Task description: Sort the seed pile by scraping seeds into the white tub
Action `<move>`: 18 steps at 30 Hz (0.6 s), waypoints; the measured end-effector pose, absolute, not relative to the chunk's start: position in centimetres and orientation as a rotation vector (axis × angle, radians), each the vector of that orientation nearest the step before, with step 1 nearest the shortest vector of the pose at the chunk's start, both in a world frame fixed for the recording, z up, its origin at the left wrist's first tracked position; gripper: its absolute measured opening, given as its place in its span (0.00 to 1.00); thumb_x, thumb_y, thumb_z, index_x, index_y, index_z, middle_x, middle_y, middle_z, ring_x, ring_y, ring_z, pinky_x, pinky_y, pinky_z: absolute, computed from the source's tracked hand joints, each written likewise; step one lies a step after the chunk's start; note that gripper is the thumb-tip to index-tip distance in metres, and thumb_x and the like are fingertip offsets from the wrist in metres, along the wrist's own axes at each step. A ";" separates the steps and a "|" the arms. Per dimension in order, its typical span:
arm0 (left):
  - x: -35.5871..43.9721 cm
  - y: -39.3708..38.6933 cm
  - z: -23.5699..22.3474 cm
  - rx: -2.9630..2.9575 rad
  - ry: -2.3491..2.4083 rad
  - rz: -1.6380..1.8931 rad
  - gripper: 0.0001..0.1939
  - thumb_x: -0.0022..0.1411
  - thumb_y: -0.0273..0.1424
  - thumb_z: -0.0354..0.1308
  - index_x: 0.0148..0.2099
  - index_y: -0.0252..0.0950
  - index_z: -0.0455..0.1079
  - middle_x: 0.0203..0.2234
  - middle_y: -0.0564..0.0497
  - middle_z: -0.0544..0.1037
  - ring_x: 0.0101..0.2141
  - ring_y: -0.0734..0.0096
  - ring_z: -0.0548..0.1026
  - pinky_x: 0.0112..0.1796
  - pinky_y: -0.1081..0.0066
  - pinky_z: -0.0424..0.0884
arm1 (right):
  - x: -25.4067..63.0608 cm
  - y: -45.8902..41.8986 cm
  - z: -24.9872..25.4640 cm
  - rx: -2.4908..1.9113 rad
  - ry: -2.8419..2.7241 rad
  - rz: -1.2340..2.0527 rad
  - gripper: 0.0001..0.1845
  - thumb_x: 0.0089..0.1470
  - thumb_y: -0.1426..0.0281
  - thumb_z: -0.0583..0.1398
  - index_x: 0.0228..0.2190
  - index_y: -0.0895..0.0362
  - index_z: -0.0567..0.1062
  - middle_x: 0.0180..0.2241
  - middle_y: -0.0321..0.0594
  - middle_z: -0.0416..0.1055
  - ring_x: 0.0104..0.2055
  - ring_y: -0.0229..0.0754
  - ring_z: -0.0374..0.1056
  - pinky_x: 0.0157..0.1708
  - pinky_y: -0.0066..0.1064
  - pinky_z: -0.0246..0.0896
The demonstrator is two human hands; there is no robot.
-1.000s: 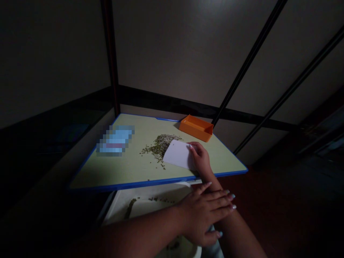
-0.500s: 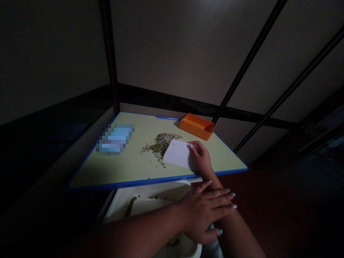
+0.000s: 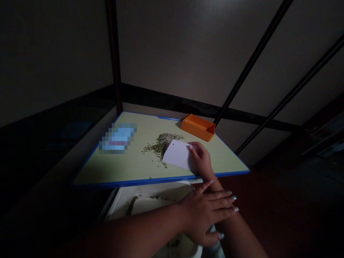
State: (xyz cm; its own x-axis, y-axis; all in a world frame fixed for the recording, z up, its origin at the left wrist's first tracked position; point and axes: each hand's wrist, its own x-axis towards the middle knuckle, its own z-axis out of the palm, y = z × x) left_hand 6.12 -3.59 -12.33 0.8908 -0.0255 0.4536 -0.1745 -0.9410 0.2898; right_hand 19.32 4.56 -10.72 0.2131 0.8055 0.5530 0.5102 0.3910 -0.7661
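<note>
My right hand (image 3: pixel 200 157) grips the right edge of a white card (image 3: pixel 178 154) with a small hole near its top corner, thumb on top. The card's left edge meets a pile of small green beans mixed with paler grains (image 3: pixel 163 143), spread on the pale yellow tabletop (image 3: pixel 126 168). My left hand (image 3: pixel 205 215) rests across my right forearm with its fingers spread, holding nothing. Beneath the table's front edge, a white tub (image 3: pixel 120 200) has green beans along its inside; my left arm hides part of it.
An orange open box (image 3: pixel 197 129) stands at the table's back right. A pixelated blue item (image 3: pixel 118 138) lies at the left. Blue edging (image 3: pixel 161 181) runs along the table's front. Behind the table rises a panelled wall (image 3: pixel 172 53) with dark strips.
The whole view has shifted a little. My right hand, the card and the pile keep the same positions relative to each other, and my left hand stays on the forearm.
</note>
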 end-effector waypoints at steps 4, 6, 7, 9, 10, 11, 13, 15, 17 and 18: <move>6.1 -3.6 -12.2 2.731 -0.159 0.625 0.33 0.66 0.40 0.43 0.69 0.31 0.49 0.68 0.46 0.51 0.68 0.64 0.44 0.65 0.54 0.23 | 19.2 4.4 -10.6 -1.279 -1.456 0.289 0.13 0.56 0.59 0.58 0.37 0.53 0.76 0.37 0.40 0.78 0.39 0.45 0.72 0.40 0.35 0.64; 6.0 -3.6 -12.1 2.728 -0.161 0.626 0.33 0.66 0.40 0.43 0.69 0.32 0.48 0.68 0.46 0.51 0.68 0.65 0.44 0.65 0.54 0.24 | 19.1 4.4 -10.5 -1.285 -1.467 0.271 0.13 0.56 0.59 0.58 0.37 0.53 0.76 0.37 0.40 0.79 0.39 0.45 0.72 0.40 0.34 0.64; 6.0 -3.6 -12.1 2.725 -0.162 0.631 0.32 0.66 0.40 0.44 0.69 0.32 0.48 0.68 0.46 0.51 0.68 0.65 0.44 0.65 0.54 0.24 | 19.1 4.4 -10.5 -1.288 -1.472 0.262 0.13 0.56 0.59 0.58 0.37 0.53 0.76 0.37 0.40 0.79 0.39 0.45 0.72 0.40 0.34 0.64; 6.0 -3.6 -12.2 2.718 -0.158 0.638 0.32 0.66 0.39 0.45 0.69 0.32 0.49 0.68 0.46 0.51 0.68 0.64 0.44 0.65 0.54 0.24 | 19.1 4.3 -10.5 -1.295 -1.486 0.250 0.13 0.57 0.59 0.57 0.37 0.53 0.76 0.37 0.39 0.79 0.39 0.45 0.72 0.40 0.34 0.64; 6.0 -3.6 -12.2 2.716 -0.157 0.635 0.32 0.66 0.39 0.45 0.69 0.32 0.49 0.68 0.46 0.51 0.68 0.64 0.44 0.65 0.55 0.24 | 19.0 4.3 -10.5 -1.299 -1.494 0.245 0.13 0.57 0.58 0.57 0.38 0.53 0.76 0.37 0.39 0.79 0.39 0.45 0.72 0.40 0.34 0.64; 6.0 -3.6 -12.2 2.713 -0.156 0.634 0.32 0.66 0.39 0.45 0.69 0.32 0.50 0.68 0.46 0.51 0.68 0.65 0.44 0.65 0.55 0.23 | 19.0 4.3 -10.4 -1.305 -1.505 0.239 0.14 0.57 0.58 0.57 0.38 0.52 0.76 0.37 0.39 0.79 0.38 0.45 0.73 0.40 0.34 0.64; 6.0 -3.6 -12.3 2.711 -0.158 0.634 0.32 0.66 0.39 0.45 0.69 0.32 0.50 0.68 0.46 0.51 0.68 0.66 0.44 0.64 0.55 0.22 | 18.9 4.1 -10.4 -1.323 -1.531 0.217 0.14 0.58 0.58 0.56 0.39 0.53 0.76 0.37 0.39 0.79 0.38 0.45 0.73 0.39 0.33 0.64; 6.1 -3.6 -12.4 2.713 -0.160 0.635 0.32 0.66 0.39 0.45 0.68 0.32 0.50 0.68 0.46 0.51 0.68 0.67 0.43 0.64 0.55 0.22 | 18.8 4.0 -10.2 -1.346 -1.559 0.191 0.15 0.59 0.58 0.55 0.39 0.53 0.75 0.37 0.39 0.79 0.38 0.44 0.73 0.39 0.32 0.64; 6.2 -3.6 -12.4 2.717 -0.162 0.639 0.32 0.66 0.39 0.45 0.68 0.32 0.50 0.68 0.46 0.51 0.68 0.68 0.43 0.64 0.55 0.23 | 18.7 3.9 -10.1 -1.372 -1.579 0.168 0.15 0.59 0.59 0.54 0.39 0.54 0.75 0.37 0.40 0.79 0.38 0.44 0.73 0.39 0.31 0.64; 6.2 -3.6 -12.4 2.719 -0.162 0.641 0.32 0.66 0.39 0.44 0.68 0.31 0.50 0.67 0.46 0.51 0.68 0.68 0.42 0.65 0.55 0.24 | 18.6 3.9 -10.1 -1.386 -1.584 0.159 0.16 0.59 0.58 0.54 0.39 0.55 0.75 0.36 0.40 0.79 0.37 0.43 0.73 0.39 0.31 0.64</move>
